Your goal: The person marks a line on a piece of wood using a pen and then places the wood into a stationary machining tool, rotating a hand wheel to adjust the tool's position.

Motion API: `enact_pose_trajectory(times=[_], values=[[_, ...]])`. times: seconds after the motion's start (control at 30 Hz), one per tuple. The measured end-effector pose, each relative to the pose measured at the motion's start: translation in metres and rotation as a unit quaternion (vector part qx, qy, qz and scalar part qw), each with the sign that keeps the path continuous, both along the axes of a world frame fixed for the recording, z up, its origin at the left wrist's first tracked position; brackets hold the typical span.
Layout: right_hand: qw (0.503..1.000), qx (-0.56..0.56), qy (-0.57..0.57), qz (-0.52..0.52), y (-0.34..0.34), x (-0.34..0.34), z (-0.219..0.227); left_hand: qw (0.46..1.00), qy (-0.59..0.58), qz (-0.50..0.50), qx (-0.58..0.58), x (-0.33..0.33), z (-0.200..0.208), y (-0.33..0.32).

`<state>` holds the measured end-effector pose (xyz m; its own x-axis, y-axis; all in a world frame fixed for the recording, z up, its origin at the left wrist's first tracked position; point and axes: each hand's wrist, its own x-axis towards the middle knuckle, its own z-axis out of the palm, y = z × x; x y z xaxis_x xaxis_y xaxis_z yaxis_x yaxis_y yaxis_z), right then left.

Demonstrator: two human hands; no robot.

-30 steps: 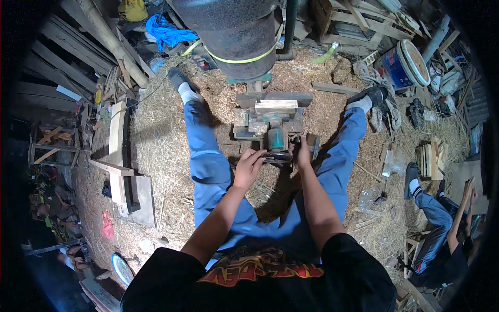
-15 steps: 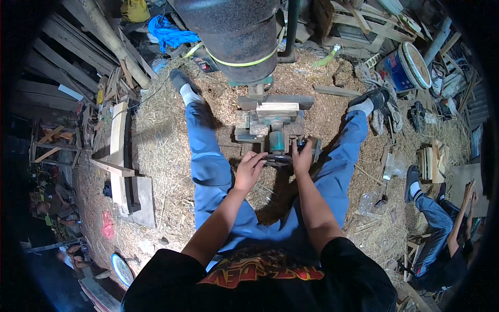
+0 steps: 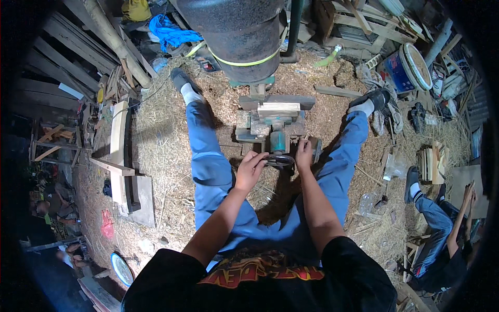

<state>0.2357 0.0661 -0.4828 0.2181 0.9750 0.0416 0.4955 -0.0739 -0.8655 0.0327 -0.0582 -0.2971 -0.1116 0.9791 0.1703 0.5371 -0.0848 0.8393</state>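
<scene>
A metal vise (image 3: pixel 244 127) with a teal screw housing (image 3: pixel 278 141) stands between my legs. Upright in its jaws sits a pale wood block (image 3: pixel 278 109). The dark handwheel (image 3: pixel 281 160) is on the near side of the vise. My left hand (image 3: pixel 250 170) grips the wheel's left rim, thumb and fingers closed on it. At the right of the wheel, my right hand (image 3: pixel 304 156) is closed with curled fingers; what they hold is hidden behind them. Over the far side of the vise hangs a large dark metal drum-shaped machine body (image 3: pixel 244 39) with a yellow band.
Wood shavings and straw cover the ground. Long boards (image 3: pixel 118 151) lie at the left. A loose wood strip (image 3: pixel 338 91) is beyond my right foot. A blue bucket (image 3: pixel 400 70) stands at the far right. Another person's leg (image 3: pixel 434 213) and hands (image 3: pixel 469 191) show at the right edge.
My right hand has curled its fingers; the dark knob seen beside them before is now out of sight. My left hand stays on the handwheel's rim.
</scene>
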Motion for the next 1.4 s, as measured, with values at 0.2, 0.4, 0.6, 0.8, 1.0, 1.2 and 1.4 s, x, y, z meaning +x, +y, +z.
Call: enact_pose_trajectory(times=[0.2,0.4,0.6,0.8,1.0,1.2,1.4], values=[[0.885,-0.192,0.423,0.006,-0.009,-0.016,0.027,1.000,0.013,0.019,-0.006,-0.007,-0.003,-0.010],[0.994,-0.038,0.103,-0.009,-0.014,-0.008,0.014,1.000,-0.001,0.011,-0.007,-0.005,-0.004,-0.005],[0.997,-0.016,0.081,-0.006,-0.024,-0.016,0.054,1.000,0.008,0.014,0.014,-0.004,-0.004,-0.006],[1.000,-0.015,0.021,0.000,-0.019,-0.010,0.051,1.000,0.006,0.014,0.005,0.000,-0.001,-0.003],[0.998,-0.054,0.007,0.007,-0.014,-0.007,0.051,1.000,-0.007,0.015,0.009,-0.002,-0.007,-0.003],[0.998,-0.053,0.045,0.009,-0.014,-0.008,0.043,1.000,-0.003,0.018,0.011,-0.003,-0.007,-0.005],[0.991,-0.077,0.106,0.026,-0.015,-0.006,0.027,1.000,0.008,0.016,0.019,-0.001,-0.004,-0.006]])
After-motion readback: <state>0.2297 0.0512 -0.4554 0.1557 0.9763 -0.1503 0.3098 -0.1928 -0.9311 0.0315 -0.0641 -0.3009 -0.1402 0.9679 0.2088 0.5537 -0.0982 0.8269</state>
